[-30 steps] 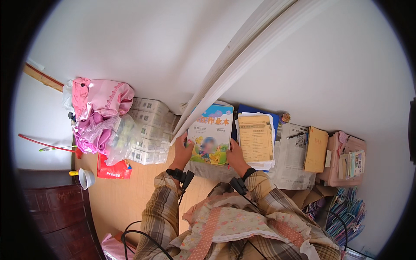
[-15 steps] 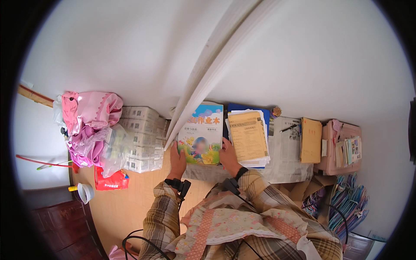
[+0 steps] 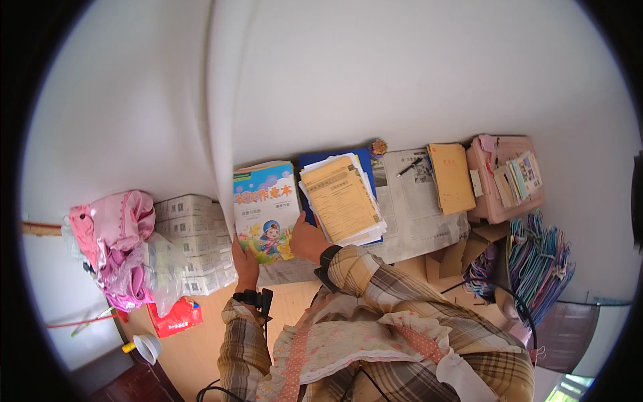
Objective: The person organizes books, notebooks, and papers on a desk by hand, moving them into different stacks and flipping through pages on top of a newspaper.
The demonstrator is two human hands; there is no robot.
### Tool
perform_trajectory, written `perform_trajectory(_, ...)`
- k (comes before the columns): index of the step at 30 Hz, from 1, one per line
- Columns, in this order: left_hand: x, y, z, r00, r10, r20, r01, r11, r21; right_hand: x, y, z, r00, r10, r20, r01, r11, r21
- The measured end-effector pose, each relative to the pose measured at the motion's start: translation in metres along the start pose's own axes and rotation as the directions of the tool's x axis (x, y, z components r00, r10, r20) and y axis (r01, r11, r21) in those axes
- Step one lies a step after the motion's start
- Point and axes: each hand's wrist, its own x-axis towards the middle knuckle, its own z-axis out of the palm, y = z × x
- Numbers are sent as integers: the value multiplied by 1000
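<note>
Flanking the workbook [image 3: 262,218] at its lower part, your two hands keep it between them, with its colourful cover facing up. Your left hand [image 3: 246,264] is at the lower left edge, its fingers pointing up along the side. Your right hand [image 3: 309,241] is at the lower right edge, with the thumb raised and the other fingers bent in toward the cover. Both hands seem to touch the book, but the fingers are partly hidden — I cannot tell how far each hand is closed, or if it truly grips.

The workbook lies on the newspaper covering [image 3: 423,229], and page edges show beyond its top. Just right of it, above your right hand, is a tilted stack of papers [image 3: 340,201] with a yellowish sheet uppermost — this rests upon a blue folder [image 3: 366,161]. Farther right you have a black pen [image 3: 409,167] and a tan booklet [image 3: 451,177].
</note>
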Motion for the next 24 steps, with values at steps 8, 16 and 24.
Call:
perform_trajectory(8, -2, -18, 1, 997, 69, -19, -67, 992, 103, 15, 4, 28, 967, -156, -200, 103, 963, -250)
perform_trajectory(16, 0, 1, -8, 988, -146, 45, 152, 972, -177, -43, 7, -2, 932, -105, -345, 133, 989, 58)
perform_trajectory(24, -40, 37, -3, 966, -180, -187, 182, 983, -3, -173, 203, -109, 975, 220, 19, -53, 152, 987)
